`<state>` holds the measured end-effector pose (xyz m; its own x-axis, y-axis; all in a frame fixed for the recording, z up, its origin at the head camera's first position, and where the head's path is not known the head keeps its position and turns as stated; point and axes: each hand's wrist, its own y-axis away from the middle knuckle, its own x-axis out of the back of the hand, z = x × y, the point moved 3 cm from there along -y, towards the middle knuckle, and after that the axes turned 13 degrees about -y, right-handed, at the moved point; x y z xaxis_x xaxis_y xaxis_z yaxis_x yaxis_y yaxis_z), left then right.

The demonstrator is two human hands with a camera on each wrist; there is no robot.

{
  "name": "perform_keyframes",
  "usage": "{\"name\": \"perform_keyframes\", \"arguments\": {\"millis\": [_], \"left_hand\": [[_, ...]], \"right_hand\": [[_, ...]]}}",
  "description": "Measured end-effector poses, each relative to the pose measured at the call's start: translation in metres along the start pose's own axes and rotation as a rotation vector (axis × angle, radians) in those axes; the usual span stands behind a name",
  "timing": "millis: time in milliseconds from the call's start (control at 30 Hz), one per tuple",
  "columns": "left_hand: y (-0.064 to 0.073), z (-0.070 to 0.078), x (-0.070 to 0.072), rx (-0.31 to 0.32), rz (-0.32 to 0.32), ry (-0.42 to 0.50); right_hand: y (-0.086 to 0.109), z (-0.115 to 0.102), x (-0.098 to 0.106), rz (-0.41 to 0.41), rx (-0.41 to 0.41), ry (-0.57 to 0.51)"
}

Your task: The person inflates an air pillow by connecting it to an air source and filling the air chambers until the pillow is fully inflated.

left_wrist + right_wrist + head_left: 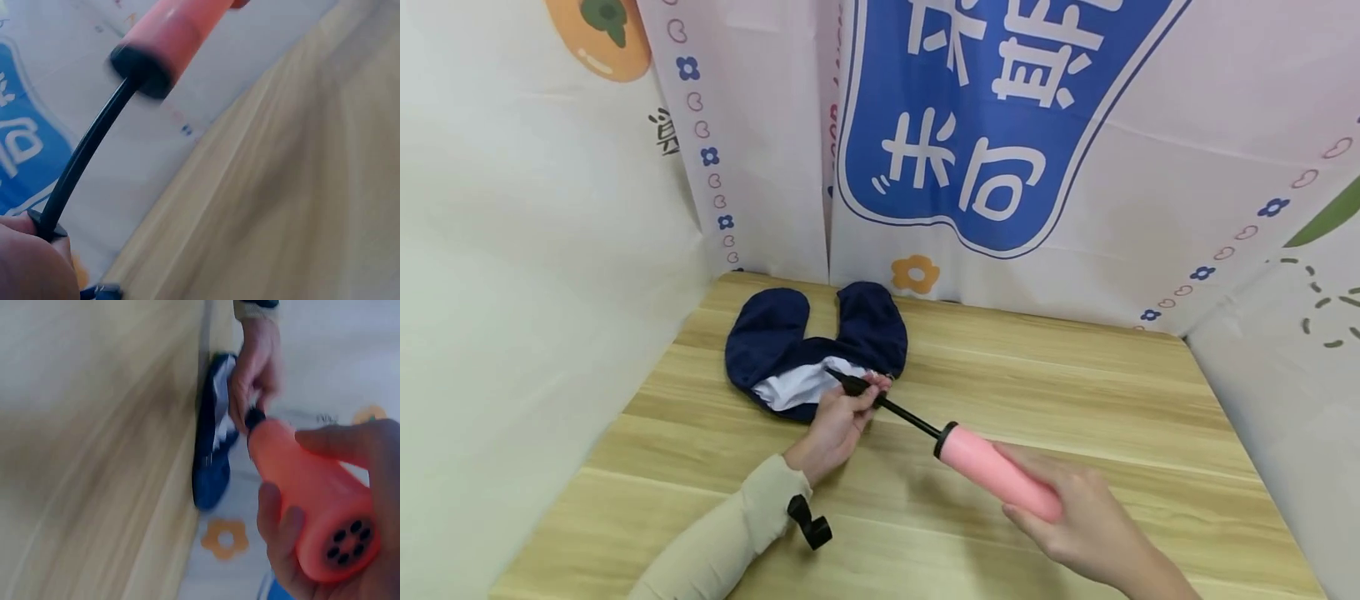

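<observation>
A navy U-shaped neck pillow (767,329) lies on the table, its cover gaping over a white inner lining (801,385). My left hand (835,425) is at its near right edge, gripping the black nozzle end of a hand pump. In the right wrist view the left hand (256,369) pinches at that end. My right hand (1086,517) wraps round the pump's pink barrel (992,467). Between the hands a thin black rod (913,417) shows, also the black rod (87,150) in the left wrist view. Whether the nozzle sits in a valve cannot be told.
The wood-grain table (1075,392) runs up to a printed cloth backdrop (1120,233) behind, with white sheets (550,208) at both sides. A black wrist mount (810,523) sticks out from the left sleeve (730,533).
</observation>
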<state>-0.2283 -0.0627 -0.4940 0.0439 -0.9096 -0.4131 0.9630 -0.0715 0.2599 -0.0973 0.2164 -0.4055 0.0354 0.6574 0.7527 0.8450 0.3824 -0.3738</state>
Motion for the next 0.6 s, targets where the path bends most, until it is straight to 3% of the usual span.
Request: {"name": "perform_keyframes", "arguments": {"millis": [167, 267, 367, 600], "left_hand": [[0.018, -0.01, -0.01, 0.031, 0.031, -0.042], [0.018, -0.009, -0.012, 0.027, 0.04, -0.024], [0.014, -0.008, -0.011, 0.004, 0.016, -0.045], [0.001, -0.003, 0.004, -0.031, -0.015, -0.142]], "right_hand": [[-0.022, -0.025, -0.037, 0.068, 0.065, 0.121], [-0.035, -0.034, -0.051, 0.095, 0.114, 0.172], [-0.045, -0.033, -0.06, 0.074, 0.118, 0.181], [-0.025, -0.012, -0.051, -0.025, 0.046, 0.062]]}}
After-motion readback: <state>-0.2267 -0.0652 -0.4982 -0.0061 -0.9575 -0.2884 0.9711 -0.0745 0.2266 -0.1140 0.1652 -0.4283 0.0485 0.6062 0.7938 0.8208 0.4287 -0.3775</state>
